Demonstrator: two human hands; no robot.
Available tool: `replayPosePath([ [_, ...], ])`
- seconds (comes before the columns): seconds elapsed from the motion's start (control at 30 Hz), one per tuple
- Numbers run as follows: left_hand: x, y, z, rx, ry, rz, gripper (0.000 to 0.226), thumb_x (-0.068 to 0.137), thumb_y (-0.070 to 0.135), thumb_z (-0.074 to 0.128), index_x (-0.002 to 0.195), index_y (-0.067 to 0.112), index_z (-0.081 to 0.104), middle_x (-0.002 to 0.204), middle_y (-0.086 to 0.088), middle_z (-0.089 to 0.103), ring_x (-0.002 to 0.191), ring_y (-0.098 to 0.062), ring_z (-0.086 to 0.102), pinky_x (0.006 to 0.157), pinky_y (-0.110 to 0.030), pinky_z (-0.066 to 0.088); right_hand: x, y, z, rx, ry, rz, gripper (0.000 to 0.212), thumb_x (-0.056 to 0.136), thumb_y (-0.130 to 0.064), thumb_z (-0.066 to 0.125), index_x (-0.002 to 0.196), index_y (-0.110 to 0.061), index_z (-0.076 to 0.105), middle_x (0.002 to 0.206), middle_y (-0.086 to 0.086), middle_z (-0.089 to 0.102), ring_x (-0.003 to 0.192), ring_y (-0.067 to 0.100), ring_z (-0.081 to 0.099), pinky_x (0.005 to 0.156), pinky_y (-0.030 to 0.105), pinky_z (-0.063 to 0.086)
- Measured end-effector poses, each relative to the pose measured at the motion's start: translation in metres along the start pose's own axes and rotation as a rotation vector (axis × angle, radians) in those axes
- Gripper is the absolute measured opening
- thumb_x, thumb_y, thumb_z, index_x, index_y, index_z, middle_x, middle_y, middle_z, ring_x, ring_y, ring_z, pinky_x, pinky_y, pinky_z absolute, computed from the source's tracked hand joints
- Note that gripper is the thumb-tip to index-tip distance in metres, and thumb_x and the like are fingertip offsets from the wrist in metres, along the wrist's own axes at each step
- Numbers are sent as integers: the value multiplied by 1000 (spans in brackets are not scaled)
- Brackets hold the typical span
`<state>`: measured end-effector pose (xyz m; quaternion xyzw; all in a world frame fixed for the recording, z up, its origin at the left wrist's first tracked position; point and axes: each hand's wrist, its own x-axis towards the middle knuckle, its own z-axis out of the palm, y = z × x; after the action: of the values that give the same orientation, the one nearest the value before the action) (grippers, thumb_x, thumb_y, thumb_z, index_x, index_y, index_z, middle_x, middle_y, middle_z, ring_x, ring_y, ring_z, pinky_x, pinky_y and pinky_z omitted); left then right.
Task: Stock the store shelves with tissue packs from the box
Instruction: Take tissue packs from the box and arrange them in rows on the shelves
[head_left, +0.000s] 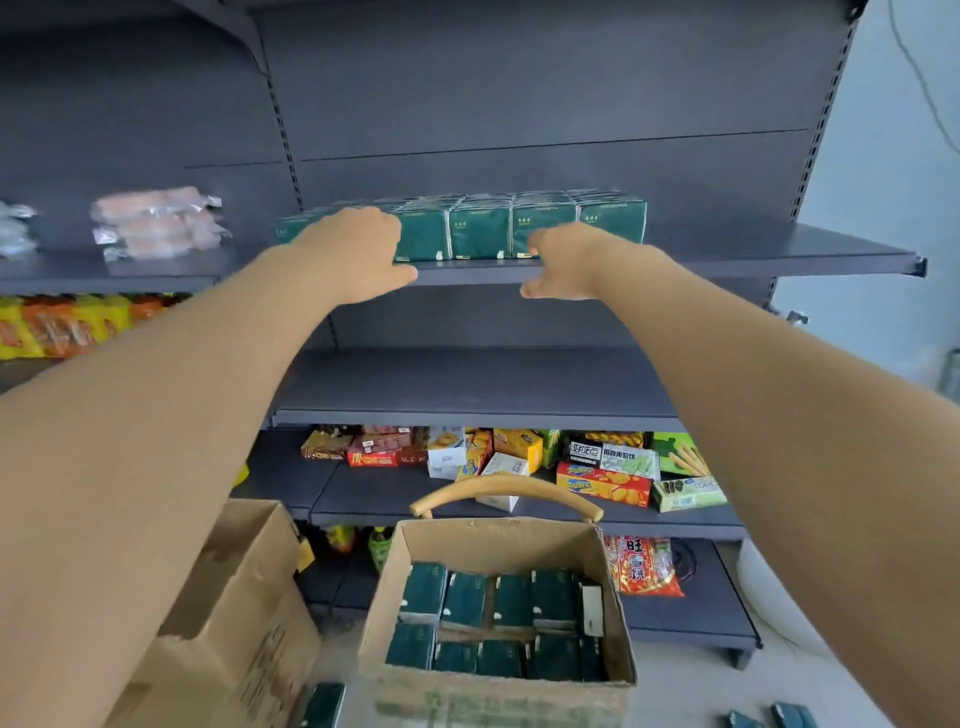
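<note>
Left hand (358, 254): at the left end of the row, with its back to the camera and its thumb out along the shelf edge. The knuckles hide the fingers, so I cannot tell whether they grip a pack or only press on it.
Right hand (561, 265): fingers loosely spread with the tips against a pack's front. The thumb hangs below the shelf lip and pinches nothing.
Tissue packs (483, 228): green and upright, side by side on the shelf (779, 249). They sit between the two hands and run a little past the right hand.
Why so: the hands probably bracket the row to square it up flush with the edge.
Box (467, 540): on the floor well below both hands, with many packs left inside.
</note>
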<state>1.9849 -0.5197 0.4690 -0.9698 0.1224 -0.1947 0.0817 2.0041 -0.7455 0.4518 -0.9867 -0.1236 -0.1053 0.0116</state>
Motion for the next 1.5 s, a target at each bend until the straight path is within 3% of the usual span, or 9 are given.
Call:
replayPosePath([
  [0.2,16,-22,112,-82,-155,43,51,95,42,49,130,5,47,128,-14,49,119,-32,46,95,-47,44,36,-18,92,-25,-151,46,53,92,-37,56,133,-7,42,130,14,50,119,33,47,93,40,44],
  [0.33,21,-34,191,-136,-246,86,44,96,38,47,127,7,48,123,-10,50,118,-27,45,89,-41,43,62,-25,165,-37,-257,97,50,91,-35,56,131,-8,45,126,13,53,117,30,47,91,39,45],
  [0.53,20,-51,317,-193,-525,171,44,97,38,47,129,8,45,129,-9,47,123,-26,43,95,-38,41,76,-37,273,-3,-489,200,46,92,-33,54,130,-9,45,124,10,55,113,26,51,86,34,45],
  [0.7,3,-41,404,-288,-714,179,38,96,35,46,124,9,49,121,-8,51,115,-25,48,89,-39,44,59,-39,359,17,-711,280,59,94,-38,51,142,-10,33,140,11,45,127,28,44,99,38,42],
  [0.87,-20,-12,482,-354,-850,179,43,96,39,47,128,10,48,131,-7,49,119,-26,48,91,-39,45,27,-39,446,141,-838,325,56,92,-38,54,139,-12,39,137,9,47,125,26,44,100,39,43],
  [1.0,-44,14,535,-423,-968,129,43,96,39,47,125,7,49,128,-9,51,118,-26,48,95,-38,43,4,-35,512,193,-977,361,51,91,-35,54,135,-12,43,133,9,50,122,26,46,97,37,45],
  [1.17,-75,47,590,-465,-1070,162,39,97,35,46,125,8,49,124,-7,51,113,-23,50,86,-32,42,-20,-27,578,272,-1067,382,45,91,-34,58,129,-13,47,124,8,55,113,24,51,88,35,47],
  [1.4,-109,63,653,-316,-1188,299,42,93,34,56,125,8,49,125,-6,52,118,-22,47,96,-34,43,-57,-16,630,323,-1176,394,54,94,-35,54,140,-12,37,136,8,50,124,26,46,94,34,44],
  [1.5,-118,60,671,-228,-1276,358,56,87,31,66,133,7,46,130,-8,49,122,-25,46,101,-37,40,-65,-13,639,352,-1179,412,54,94,-35,54,140,-12,38,137,8,50,124,26,46,92,32,42],
])
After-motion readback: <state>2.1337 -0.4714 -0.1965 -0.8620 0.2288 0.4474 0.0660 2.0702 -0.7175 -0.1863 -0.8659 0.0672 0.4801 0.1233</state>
